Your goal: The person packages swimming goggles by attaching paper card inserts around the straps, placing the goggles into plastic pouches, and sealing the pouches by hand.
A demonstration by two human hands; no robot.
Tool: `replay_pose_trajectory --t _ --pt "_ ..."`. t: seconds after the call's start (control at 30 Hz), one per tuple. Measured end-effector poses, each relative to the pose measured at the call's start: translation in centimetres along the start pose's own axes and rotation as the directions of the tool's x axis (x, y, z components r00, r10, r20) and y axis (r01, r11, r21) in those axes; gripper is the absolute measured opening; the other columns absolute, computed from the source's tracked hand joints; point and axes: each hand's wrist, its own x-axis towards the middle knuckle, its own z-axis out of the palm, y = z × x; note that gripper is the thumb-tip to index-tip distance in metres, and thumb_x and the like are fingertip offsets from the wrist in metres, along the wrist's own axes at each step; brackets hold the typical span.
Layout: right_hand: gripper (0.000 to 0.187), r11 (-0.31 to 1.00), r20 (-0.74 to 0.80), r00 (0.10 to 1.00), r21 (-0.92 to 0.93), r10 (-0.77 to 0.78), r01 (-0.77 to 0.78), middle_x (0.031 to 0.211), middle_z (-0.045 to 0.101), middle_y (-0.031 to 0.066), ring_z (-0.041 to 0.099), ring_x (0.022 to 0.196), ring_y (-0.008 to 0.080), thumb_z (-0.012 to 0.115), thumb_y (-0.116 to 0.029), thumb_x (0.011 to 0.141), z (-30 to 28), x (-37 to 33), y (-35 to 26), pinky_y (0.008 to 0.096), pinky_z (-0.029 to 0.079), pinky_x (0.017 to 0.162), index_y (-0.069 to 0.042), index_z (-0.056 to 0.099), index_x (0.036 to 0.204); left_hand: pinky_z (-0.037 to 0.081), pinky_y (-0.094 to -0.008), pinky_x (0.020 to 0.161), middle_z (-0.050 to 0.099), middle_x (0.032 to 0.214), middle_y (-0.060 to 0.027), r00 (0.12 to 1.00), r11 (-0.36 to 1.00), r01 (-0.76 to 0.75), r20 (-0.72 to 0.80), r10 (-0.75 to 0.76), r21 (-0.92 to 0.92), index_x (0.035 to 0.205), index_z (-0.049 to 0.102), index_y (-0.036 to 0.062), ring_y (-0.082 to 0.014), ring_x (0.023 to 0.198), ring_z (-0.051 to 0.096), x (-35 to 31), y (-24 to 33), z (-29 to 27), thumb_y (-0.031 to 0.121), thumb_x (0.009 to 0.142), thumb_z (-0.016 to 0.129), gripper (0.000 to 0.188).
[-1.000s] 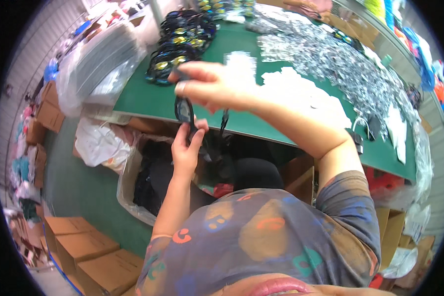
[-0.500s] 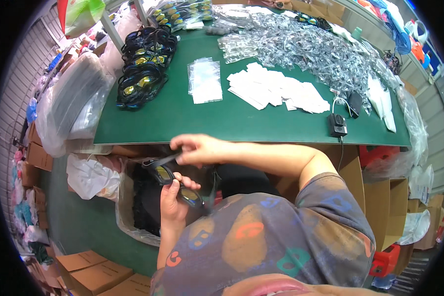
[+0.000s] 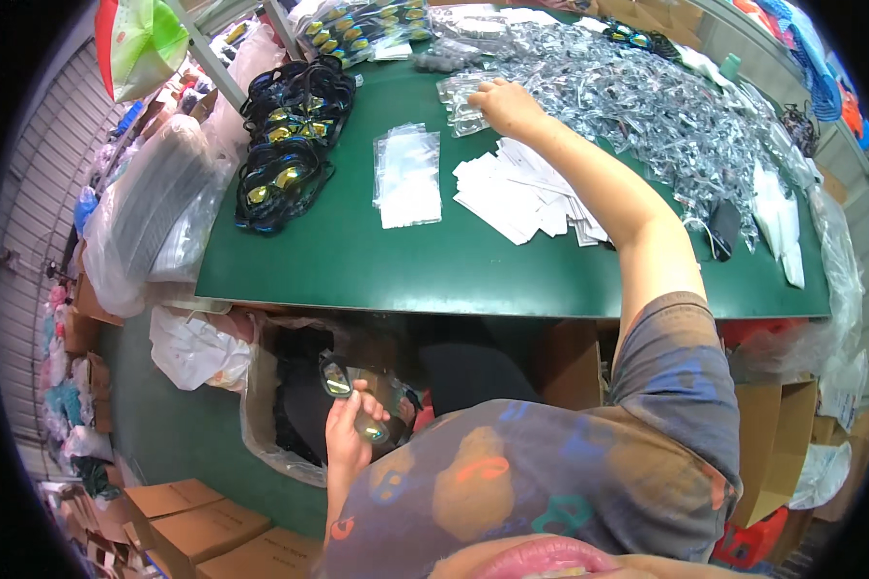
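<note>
Low in front of my body, below the table's near edge, my left hand [image 3: 350,425] holds a pair of dark swim goggles [image 3: 337,378] with yellowish mirrored lenses. One lens points up past the fingertips, the other hangs at the palm side. My right hand [image 3: 507,106] is stretched far across the green table [image 3: 357,275], its fingers bent down at the clear plastic pieces [image 3: 462,95] on the near left edge of the large pile. What those fingers pinch, if anything, is hidden. White cards [image 3: 512,198] lie scattered under my right forearm.
A stack of black-strapped goggles [image 3: 285,145] stands at the table's left, beside clear bags [image 3: 407,179]. The transparent pile [image 3: 628,106] covers the back right. An open lined box [image 3: 261,405] sits below the table; cartons [image 3: 208,531] stand at lower left.
My right hand has left the goggles' strap and reached far forward over the table to the clear pieces. My left hand still holds the goggles, slightly lower. The whole view has shifted a little.
</note>
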Motion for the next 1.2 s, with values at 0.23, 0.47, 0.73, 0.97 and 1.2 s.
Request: replay_pose_trajectory --t 0.23,0.47,0.73,0.97,1.2 --pt "0.024 0.954 0.143 0.969 -0.194 -0.203 0.229 0.11 0.067 0.0029 0.061 0.113 0.0245 0.077 -0.028 0.08 2.7 3.0 2.7 0.0409 0.05 0.089 -0.017 0.076 0.102 0.053 -0.0385 0.077 0.057 0.083 -0.0036 0.988 0.999 -0.045 -0.148 0.047 0.019 0.125 0.058 0.0045 -0.0178 0.078 0.057 0.1 -0.6 3.3 0.018 0.107 0.054 0.023" --pt "0.013 0.868 0.158 0.905 -0.257 -0.395 0.424 0.094 0.071 0.0077 0.069 0.098 0.0276 0.064 -0.017 0.086 4.4 3.6 5.1 0.0417 0.056 0.083 -0.012 0.076 0.086 0.054 -0.0372 0.077 0.058 0.083 -0.0043 0.995 0.997 -0.081 -0.058 0.081 0.007 0.125 0.058 0.0036 -0.0171 0.078 0.058 2.8 -0.4 6.3 0.017 0.107 0.053 0.023" --pt "0.012 0.943 0.161 0.966 -0.234 -0.201 0.235 0.093 0.075 0.0102 0.074 0.092 0.031 0.064 -0.013 0.084 0.6 2.4 5.3 0.0443 0.06 0.076 -0.01 0.076 0.086 0.057 -0.0372 0.082 0.071 0.102 -0.0126 0.996 0.991 -0.08 0.055 0.074 0.105 0.132 0.056 0.0011 -0.0218 0.087 0.069 2.8 0.2 7.2 0.019 0.108 0.051 0.03" --pt "0.034 0.937 -0.045 0.995 0.343 0.085 -0.064 0.087 0.072 0.0133 0.069 0.08 0.0327 0.062 -0.041 0.099 -9.7 -1.9 -5.7 0.0433 0.054 0.07 -0.008 0.072 0.1 0.055 -0.0363 0.071 0.057 0.082 -0.0052 0.982 0.991 -0.13 0.144 0.124 0.037 0.126 0.053 0.0021 -0.0192 0.076 0.061 3.8 -0.4 6.6 0.025 0.11 0.047 0.028" --pt "0.03 0.188 0.273 0.956 0.95 -0.107 -0.25 0.081 0.058 -0.0039 0.051 0.073 0.004 0.061 -0.006 0.101 -15.0 -19.4 -30.6 0.0216 0.045 0.065 -0.003 0.06 0.131 0.054 -0.0343 0.078 0.065 0.09 -0.0065 0.977 0.982 -0.185 0.102 0.189 -0.048 0.119 0.061 0.0006 -0.0174 0.082 0.063 5.6 -1.1 6.8 0.025 0.107 0.051 0.029"
